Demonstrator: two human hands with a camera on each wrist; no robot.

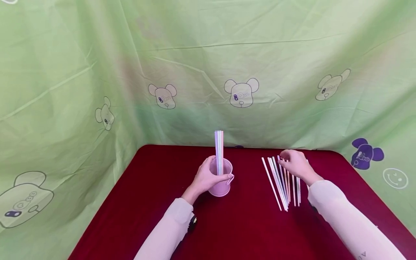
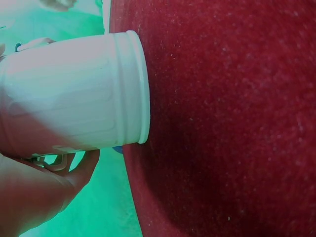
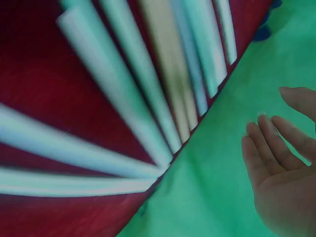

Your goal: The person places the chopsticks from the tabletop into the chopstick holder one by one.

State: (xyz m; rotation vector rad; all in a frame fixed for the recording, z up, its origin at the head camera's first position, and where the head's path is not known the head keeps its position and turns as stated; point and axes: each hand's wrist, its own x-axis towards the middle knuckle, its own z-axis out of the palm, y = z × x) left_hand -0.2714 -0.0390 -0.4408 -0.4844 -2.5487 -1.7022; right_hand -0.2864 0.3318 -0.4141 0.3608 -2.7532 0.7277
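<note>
A small pink bucket [image 1: 219, 188] stands upright on the red table, with a bundle of pastel straws [image 1: 219, 151] rising out of it. My left hand [image 1: 208, 177] grips the bucket near its rim, thumb across the front beside a small handle loop. In the left wrist view the bucket [image 2: 74, 94] appears sideways, with the left hand [image 2: 44, 192] along its wall. To the right, more pastel straws [image 1: 276, 186] lie side by side on the cloth. Over their far ends hovers my right hand [image 1: 295, 164]. The right wrist view shows that hand [image 3: 279, 158] holding nothing, fingers slightly bent.
Red cloth [image 1: 156, 180] covers the table, whose far edge meets a green curtain [image 1: 201, 119] printed with bear faces. The curtain also hangs along both sides. Seen close in the right wrist view, the loose straws [image 3: 113, 89] fan out slightly.
</note>
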